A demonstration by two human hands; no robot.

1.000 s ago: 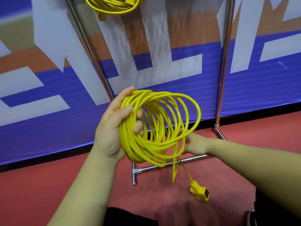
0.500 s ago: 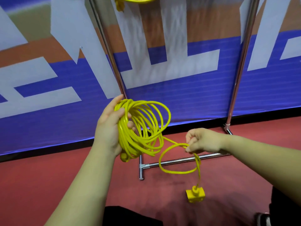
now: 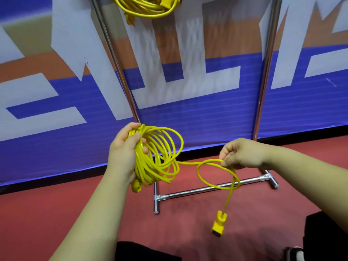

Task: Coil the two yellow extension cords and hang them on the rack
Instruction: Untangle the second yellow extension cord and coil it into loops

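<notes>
Many round, glossy loops of yellow cord (image 3: 146, 167) in left hand (image 3: 122, 150)

Rack (image 3: 207, 189) shiny chrome metal; cords (image 3: 160, 153) glossy yellow plastic; floor (image 3: 56, 213) matt red, banner (image 3: 207, 110) ribbed.

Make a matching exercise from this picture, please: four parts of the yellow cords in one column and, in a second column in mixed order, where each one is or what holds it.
Column A
1. coil
2. loose loop
3. yellow socket
4. other cord

Column B
a. dangles below the loop, over the red floor
b. gripped by the left hand
c. hangs high between the uprights of the rack
d. pinched by the right hand

Pairs: 1-b, 2-d, 3-a, 4-c
</notes>
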